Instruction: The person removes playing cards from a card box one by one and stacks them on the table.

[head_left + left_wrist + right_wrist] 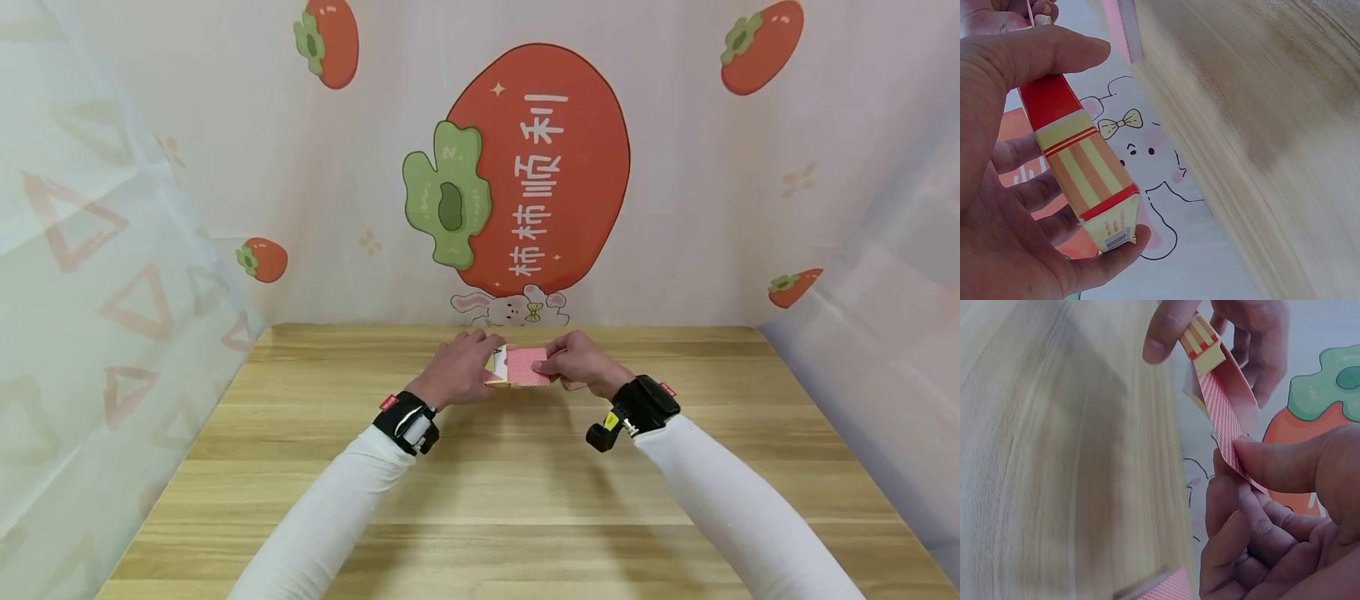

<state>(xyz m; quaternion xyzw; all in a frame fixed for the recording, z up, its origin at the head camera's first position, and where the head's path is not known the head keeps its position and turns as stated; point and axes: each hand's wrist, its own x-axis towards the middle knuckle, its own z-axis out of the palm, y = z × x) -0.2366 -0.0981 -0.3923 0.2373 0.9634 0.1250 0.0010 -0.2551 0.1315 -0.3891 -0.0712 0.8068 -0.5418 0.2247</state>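
Note:
My left hand (459, 368) grips a playing card box (1094, 169) above the far part of the table. The box is red, cream and tan, with a barcode on its closed end. Its other end is open, flap out, facing my right hand (588, 362). Between thumb and fingers, my right hand pinches a red-patterned playing card (1222, 415), which reaches into the box's mouth. Whether more cards lie under it I cannot tell. A white card face with a black mark shows beside the patterned back in the head view.
More red-backed cards (1166, 587) sit on the wooden table (495, 500), below my right hand. Behind the table's far edge hangs a white cloth (675, 208) printed with persimmons and a rabbit. Similar cloth hangs at both sides.

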